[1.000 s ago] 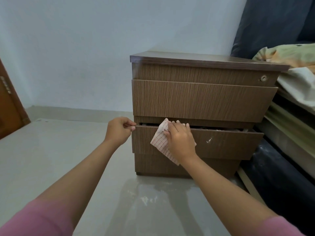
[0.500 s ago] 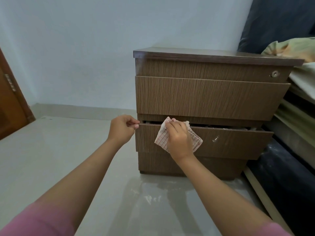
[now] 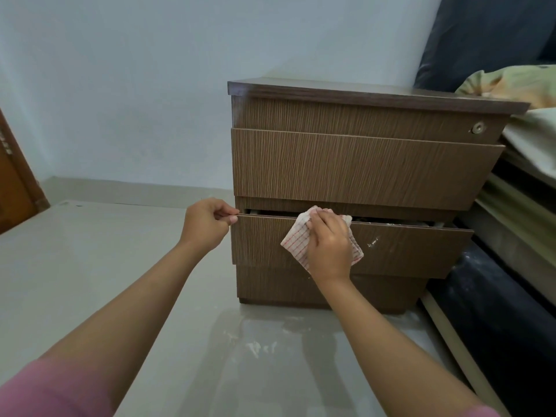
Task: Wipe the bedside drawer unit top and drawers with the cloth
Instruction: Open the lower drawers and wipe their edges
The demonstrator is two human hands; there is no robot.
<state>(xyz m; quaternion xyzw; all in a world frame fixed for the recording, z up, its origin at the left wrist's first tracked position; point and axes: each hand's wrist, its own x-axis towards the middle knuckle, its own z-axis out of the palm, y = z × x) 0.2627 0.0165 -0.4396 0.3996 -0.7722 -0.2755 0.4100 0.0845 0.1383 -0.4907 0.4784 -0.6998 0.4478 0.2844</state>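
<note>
A brown wood-grain bedside drawer unit stands on the floor against the wall. Its lower drawer is pulled slightly out, and a white smear marks the front right of the middle. My left hand pinches the top left corner of that drawer front. My right hand presses a white cloth with red checks flat against the drawer front near its top edge, left of centre. The cloth's upper corner reaches over the drawer's top edge. The upper drawers are closed.
A bed with dark base and rumpled bedding presses against the unit's right side. Glossy grey floor spreads to the left, with white dust specks in front of the unit. A wooden door is at far left.
My right hand has slid the cloth a little to the right along the top of the lower drawer front. My left hand keeps its pinch on the drawer's corner.
</note>
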